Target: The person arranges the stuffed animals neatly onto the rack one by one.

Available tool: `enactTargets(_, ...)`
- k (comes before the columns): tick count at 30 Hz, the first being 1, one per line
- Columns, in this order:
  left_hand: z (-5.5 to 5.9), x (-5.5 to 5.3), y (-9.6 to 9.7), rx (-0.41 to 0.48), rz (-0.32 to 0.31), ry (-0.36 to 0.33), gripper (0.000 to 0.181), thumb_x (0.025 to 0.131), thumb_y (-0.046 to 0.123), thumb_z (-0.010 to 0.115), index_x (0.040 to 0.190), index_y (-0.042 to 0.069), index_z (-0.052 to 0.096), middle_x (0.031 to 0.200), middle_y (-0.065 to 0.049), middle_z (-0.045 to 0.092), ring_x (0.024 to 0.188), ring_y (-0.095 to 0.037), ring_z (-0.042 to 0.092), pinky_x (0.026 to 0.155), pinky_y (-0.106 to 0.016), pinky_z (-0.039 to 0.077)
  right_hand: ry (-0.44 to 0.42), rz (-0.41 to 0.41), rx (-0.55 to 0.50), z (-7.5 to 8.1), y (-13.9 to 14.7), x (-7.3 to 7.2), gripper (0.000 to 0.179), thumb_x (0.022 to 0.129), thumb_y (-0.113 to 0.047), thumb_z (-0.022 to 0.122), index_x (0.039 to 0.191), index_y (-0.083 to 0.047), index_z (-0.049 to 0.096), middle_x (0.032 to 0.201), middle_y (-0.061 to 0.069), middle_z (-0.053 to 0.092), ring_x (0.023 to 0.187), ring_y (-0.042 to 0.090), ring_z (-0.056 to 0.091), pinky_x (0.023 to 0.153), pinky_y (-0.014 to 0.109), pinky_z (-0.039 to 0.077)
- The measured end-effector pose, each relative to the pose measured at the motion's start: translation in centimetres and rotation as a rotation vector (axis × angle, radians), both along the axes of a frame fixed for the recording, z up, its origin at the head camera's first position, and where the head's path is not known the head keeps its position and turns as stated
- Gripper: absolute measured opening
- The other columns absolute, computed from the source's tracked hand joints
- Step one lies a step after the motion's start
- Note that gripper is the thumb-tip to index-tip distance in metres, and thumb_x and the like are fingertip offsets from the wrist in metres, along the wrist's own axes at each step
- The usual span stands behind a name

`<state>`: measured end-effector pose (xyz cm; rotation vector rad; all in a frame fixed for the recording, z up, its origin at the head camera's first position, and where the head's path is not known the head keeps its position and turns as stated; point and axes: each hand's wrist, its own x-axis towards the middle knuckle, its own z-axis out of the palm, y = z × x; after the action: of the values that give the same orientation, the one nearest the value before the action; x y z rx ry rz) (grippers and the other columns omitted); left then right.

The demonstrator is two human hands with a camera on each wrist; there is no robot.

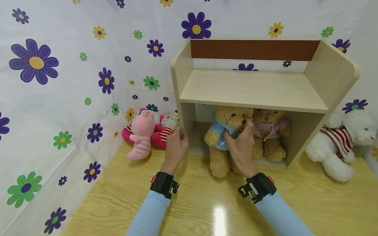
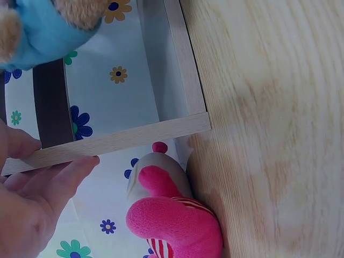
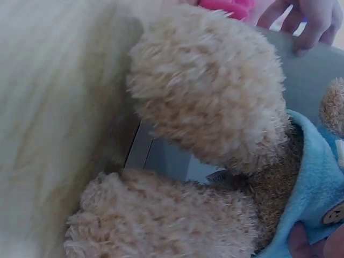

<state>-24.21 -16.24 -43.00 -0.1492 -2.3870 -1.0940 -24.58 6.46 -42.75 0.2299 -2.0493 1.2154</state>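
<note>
A light wooden shelf unit (image 1: 254, 87) stands at the back of the table. My left hand (image 1: 176, 147) grips the front edge of its left side panel (image 2: 134, 134), thumb on the inner face and fingers outside. In the lower compartment, a teddy bear in a blue top (image 1: 218, 126) sits tilted, its legs reaching past the front edge. My right hand (image 1: 242, 149) holds this bear, with the thumb on its chest and the fingers up beside its face. Behind that hand, a teddy bear in a pink hoodie (image 1: 270, 129) is partly covered.
Left of the unit sit a pink plush toy (image 1: 141, 131) and plush toys with red striped clothes (image 1: 163, 133). A white plush toy in a striped sweater (image 1: 338, 141) leans on the right. The wooden table (image 1: 200, 200) runs up to a flower-print cloth (image 1: 73, 108).
</note>
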Motion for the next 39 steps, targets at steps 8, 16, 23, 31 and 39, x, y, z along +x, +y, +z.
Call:
enactTargets(8,-0.1,0.1,-0.1,0.021,-0.019,0.019,0.033,0.097,0.004,0.061,0.129,-0.006,0.06,0.116,-0.028,0.073,0.095,-0.038,0.075,0.077,-0.05,0.062,0.044,-0.089,0.018,-0.4,-0.1,-2.5,0.07,0.092,-0.014,0.072,0.149,-0.007,0.031,0.127,0.033,0.054,0.071,0.028,0.044,0.057,0.037,0.031)
enactTargets(16,-0.2,0.0,-0.2,0.005,-0.009,0.043,0.03,0.096,0.003,0.063,0.125,-0.004,0.062,0.106,-0.026,0.075,0.082,-0.035,0.074,0.064,-0.042,0.059,0.028,-0.101,0.043,-1.2,0.5,-4.0,0.064,0.092,-0.011,0.072,0.145,-0.007,0.035,0.126,0.035,0.053,0.091,0.039,0.052,0.064,0.049,0.042)
enactTargets(23,-0.2,0.1,-0.1,-0.001,-0.013,0.023,0.028,0.097,0.004,0.063,0.124,-0.003,0.062,0.09,-0.023,0.074,0.066,-0.026,0.06,0.057,-0.029,0.045,-0.065,-0.089,0.129,-1.7,0.9,-5.4,0.059,0.097,-0.013,0.069,0.144,-0.004,0.036,0.123,0.031,0.051,0.093,0.043,0.051,0.074,0.056,0.041)
enactTargets(31,0.0,-0.3,-0.3,-0.014,0.02,0.055,0.026,0.096,0.004,0.064,0.121,-0.005,0.064,0.093,-0.024,0.075,0.073,-0.029,0.067,0.064,-0.039,0.055,-0.111,-0.063,0.247,-1.0,0.7,-4.5,0.073,0.094,-0.019,0.073,0.153,-0.01,0.032,0.127,0.039,0.043,0.11,0.054,0.048,0.078,0.063,0.048)
enactTargets(39,-0.3,-0.1,-0.2,-0.012,-0.007,0.04,0.029,0.096,0.003,0.064,0.124,-0.005,0.062,0.089,-0.023,0.074,0.069,-0.03,0.066,0.059,-0.039,0.054,-0.263,-0.1,0.601,-1.6,0.3,2.1,0.075,0.092,-0.026,0.075,0.154,-0.01,0.037,0.143,0.039,0.038,0.123,0.061,0.048,0.077,0.067,0.054)
